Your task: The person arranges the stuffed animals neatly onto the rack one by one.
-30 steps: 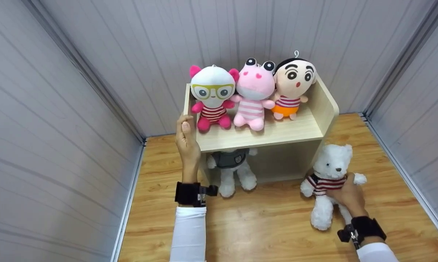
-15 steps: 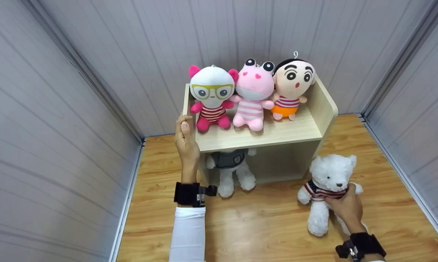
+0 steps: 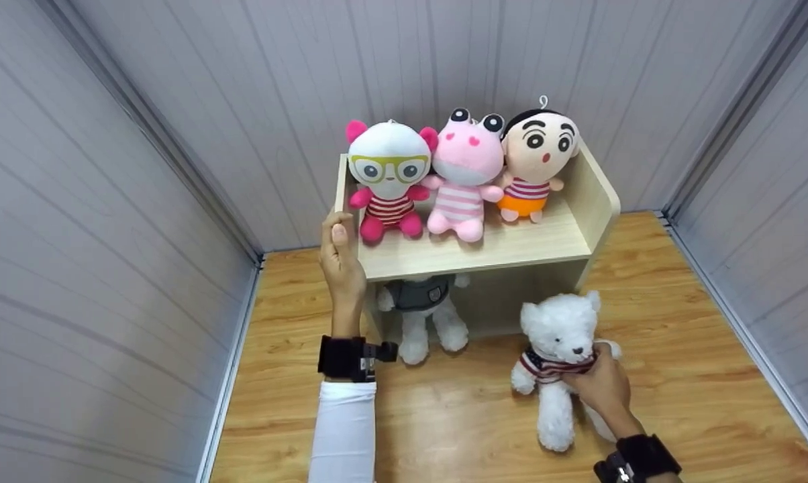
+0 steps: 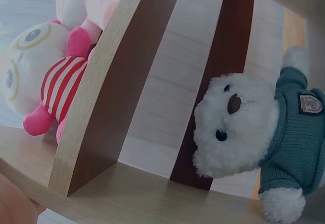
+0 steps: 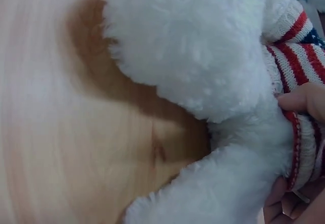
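Observation:
My right hand (image 3: 602, 384) grips a white teddy bear (image 3: 558, 322) by the middle of its striped sweater, in front of the small wooden shelf (image 3: 511, 253). In the right wrist view, thumb and fingers pinch the red-and-white sweater (image 5: 299, 64) at its hem, and the bear's furry legs (image 5: 193, 46) hang over the floor. My left hand (image 3: 342, 268) holds the front edge of the shelf's left side panel, thumb toward me. Under the shelf board sits a second white teddy bear (image 4: 238, 122) in a dark green sweater; the head view hides its head.
On the upper board sit a pink-and-white panda plush (image 3: 389, 181), a pink frog plush (image 3: 466, 178) and a boy doll (image 3: 535, 164) in orange shorts. Grey panel walls (image 3: 109, 201) enclose the wood floor (image 3: 458, 416) on the left, back and right.
My right hand has brought the striped-sweater bear left and toward me, from beside the shelf's right side to in front of its lower opening. My left hand keeps its hold on the panel.

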Available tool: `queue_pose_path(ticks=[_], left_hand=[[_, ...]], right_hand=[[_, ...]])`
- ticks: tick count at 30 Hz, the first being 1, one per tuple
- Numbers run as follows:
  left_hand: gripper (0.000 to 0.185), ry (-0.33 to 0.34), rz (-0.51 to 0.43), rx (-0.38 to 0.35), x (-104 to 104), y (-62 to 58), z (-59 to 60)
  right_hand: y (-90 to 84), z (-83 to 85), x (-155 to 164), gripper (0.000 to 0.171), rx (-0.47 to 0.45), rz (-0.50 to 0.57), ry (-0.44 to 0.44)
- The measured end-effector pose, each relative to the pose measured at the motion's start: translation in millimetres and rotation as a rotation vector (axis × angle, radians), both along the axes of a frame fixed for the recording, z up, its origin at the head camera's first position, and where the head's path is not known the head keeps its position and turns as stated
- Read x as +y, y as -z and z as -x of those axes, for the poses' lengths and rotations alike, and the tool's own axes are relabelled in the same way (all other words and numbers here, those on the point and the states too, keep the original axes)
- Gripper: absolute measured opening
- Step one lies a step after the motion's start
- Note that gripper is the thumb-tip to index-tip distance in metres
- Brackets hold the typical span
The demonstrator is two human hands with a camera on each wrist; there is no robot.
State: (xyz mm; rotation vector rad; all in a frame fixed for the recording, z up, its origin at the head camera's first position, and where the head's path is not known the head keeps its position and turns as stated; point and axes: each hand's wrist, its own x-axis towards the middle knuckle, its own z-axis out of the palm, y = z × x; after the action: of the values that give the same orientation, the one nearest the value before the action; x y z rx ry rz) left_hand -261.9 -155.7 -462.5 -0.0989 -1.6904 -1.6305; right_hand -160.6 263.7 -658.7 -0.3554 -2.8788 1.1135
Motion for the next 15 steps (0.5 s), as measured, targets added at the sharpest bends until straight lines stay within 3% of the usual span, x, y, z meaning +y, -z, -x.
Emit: queue_pose_path(ticks=[9, 15], left_hand=[[0.029, 0.037, 0.012, 0.012, -2, 0.2, -0.7], [0.029, 0.034, 0.022, 0.046, -3, 2.0, 0.7]], right_hand=[[0.9, 13.5, -33, 0.071, 0.057, 0.132, -0.059], [-6.9, 30.7, -52, 0.080, 0.129, 0.215, -0.084]])
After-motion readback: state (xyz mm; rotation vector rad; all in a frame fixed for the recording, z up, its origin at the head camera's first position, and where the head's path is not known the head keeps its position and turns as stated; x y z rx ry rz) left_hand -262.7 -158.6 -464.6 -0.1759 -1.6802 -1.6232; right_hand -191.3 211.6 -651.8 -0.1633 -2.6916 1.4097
